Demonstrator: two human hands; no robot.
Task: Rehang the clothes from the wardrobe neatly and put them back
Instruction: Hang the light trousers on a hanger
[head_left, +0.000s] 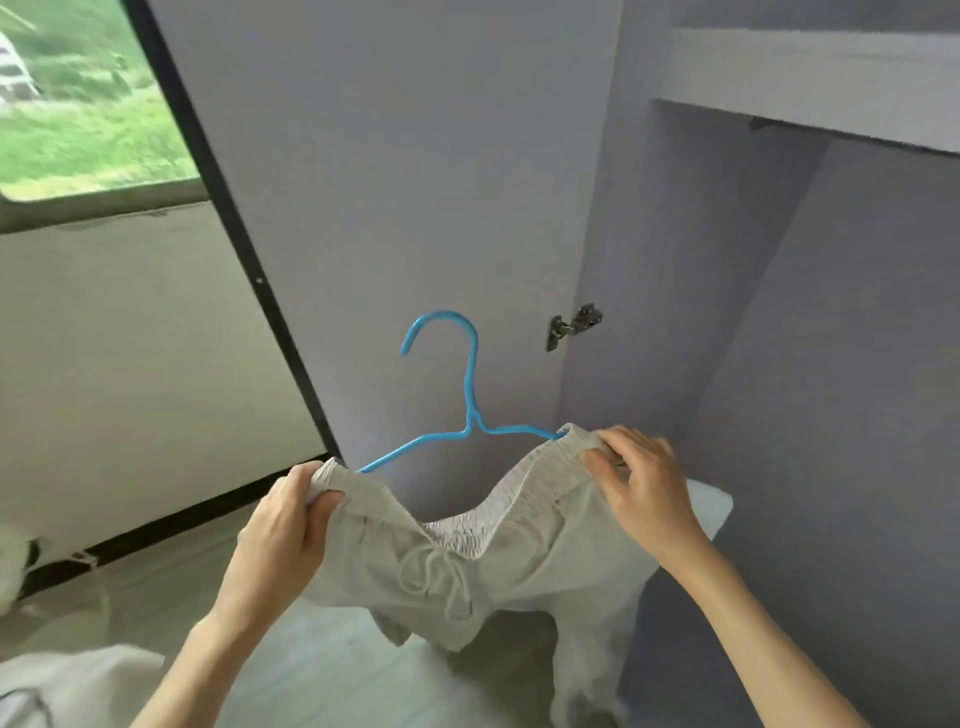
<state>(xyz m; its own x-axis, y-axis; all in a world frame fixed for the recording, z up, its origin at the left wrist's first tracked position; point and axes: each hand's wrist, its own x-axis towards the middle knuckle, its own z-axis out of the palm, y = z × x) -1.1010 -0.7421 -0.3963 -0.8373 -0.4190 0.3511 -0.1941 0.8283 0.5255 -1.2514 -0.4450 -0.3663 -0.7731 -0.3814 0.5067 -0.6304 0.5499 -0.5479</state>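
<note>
Both hands (467, 509) gripping pale shorts (498, 561) waistband ends, stretched over blue hanger (467, 410)

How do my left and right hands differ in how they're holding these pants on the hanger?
The left hand grips the waistband lower; the right hand grips it higher. The left hand is nearer the wardrobe door, the right nearer the interior. Both stretch the pants over the blue hanger.

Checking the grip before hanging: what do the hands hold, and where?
Both hold the beige shorts by the waistband: left hand at its left end, right hand at its right, over the blue hanger.
</note>
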